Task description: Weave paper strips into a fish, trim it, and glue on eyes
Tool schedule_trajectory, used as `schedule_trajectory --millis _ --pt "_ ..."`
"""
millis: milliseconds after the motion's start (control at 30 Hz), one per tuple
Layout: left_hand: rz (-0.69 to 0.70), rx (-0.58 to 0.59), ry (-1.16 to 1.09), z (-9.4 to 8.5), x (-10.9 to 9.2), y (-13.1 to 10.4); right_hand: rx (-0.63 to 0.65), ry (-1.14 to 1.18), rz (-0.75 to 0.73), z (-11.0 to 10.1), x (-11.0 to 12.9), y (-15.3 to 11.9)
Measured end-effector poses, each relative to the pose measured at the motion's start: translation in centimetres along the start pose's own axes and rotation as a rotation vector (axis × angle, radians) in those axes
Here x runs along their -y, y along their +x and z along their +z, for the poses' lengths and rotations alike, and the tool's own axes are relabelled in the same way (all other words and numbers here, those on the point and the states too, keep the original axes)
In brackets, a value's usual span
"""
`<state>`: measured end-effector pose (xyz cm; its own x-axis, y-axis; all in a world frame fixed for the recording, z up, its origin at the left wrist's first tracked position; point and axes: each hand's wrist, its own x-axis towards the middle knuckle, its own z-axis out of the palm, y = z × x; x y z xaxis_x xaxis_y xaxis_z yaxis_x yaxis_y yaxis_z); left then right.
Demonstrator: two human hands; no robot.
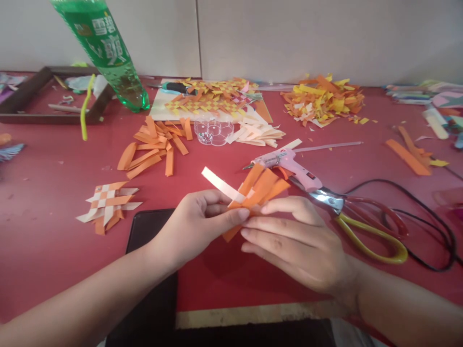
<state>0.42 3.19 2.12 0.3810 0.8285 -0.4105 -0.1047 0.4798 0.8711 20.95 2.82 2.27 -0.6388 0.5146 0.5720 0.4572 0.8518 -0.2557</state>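
Between my two hands is a small weave of orange and cream paper strips (262,189), held above the red table. My left hand (202,217) is closed on its left side, the thumb on top and a cream strip sticking out at upper left. Fingers of my right hand (300,241) press together on its lower right edge. Part of the weave is hidden behind the fingers. To the left lies a woven orange and cream paper fish (108,202). A pile of orange strips (152,144) and a pile of cream strips (256,129) lie beyond my hands.
A pink glue gun (289,164) lies just past my hands, beside scissors (361,217) with red and yellow handles. Behind are a clear bead dish (213,131), a green bottle (108,53), a brown frame (97,108) and a heap of paper scraps (323,99). A black cable (443,226) curls at right.
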Motion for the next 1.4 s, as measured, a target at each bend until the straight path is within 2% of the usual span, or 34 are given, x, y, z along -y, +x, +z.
schedule_trajectory --millis 67,133,167,233,300,367,467,567,633,800,933,1133,1333,1400 --pt "0.009 -0.008 0.017 0.0 0.0 0.0 0.02 0.044 -0.037 -0.3 0.2 0.0" --pt "0.005 -0.02 0.033 0.0 0.0 0.0 -0.012 0.091 -0.015 -0.5 0.3 -0.1" --pt "0.002 -0.025 0.046 0.0 0.0 0.0 -0.062 0.11 0.047 -0.5 0.3 -0.3" --pt "0.009 -0.038 0.08 0.0 0.0 -0.1 -0.217 0.193 0.263 -0.3 0.3 -0.5" --pt "0.025 -0.048 0.122 0.1 0.0 -0.1 -0.292 0.412 0.517 0.2 0.1 -0.6" --pt "0.038 -0.058 0.181 0.2 0.0 -0.3 -0.239 0.682 0.707 0.7 -0.1 -0.4" --pt "0.045 -0.056 0.254 0.3 0.0 -0.4 -0.043 0.84 0.814 0.9 -0.1 -0.1" --pt "0.044 -0.039 0.27 0.3 0.0 -0.5 0.101 0.818 0.841 0.8 -0.1 0.1" --pt "0.053 -0.036 0.281 0.3 0.0 -0.6 0.128 0.799 0.856 0.8 -0.1 0.0" --pt "0.096 -0.021 0.258 0.5 0.0 -0.7 0.083 0.742 0.859 1.2 -0.2 -0.2" --pt "0.099 -0.026 0.183 0.6 0.2 -0.6 0.0 0.705 0.79 1.3 -0.1 -0.2" --pt "0.074 -0.006 0.152 0.7 0.6 -0.3 0.04 0.678 0.81 1.1 0.3 0.1" --pt "0.207 -0.108 0.442 0.7 0.9 -0.5 0.159 0.73 0.677 0.8 0.1 0.1" --pt "0.233 -0.128 0.474 0.6 0.9 -0.5 0.116 0.662 0.63 0.4 -0.3 -0.1"
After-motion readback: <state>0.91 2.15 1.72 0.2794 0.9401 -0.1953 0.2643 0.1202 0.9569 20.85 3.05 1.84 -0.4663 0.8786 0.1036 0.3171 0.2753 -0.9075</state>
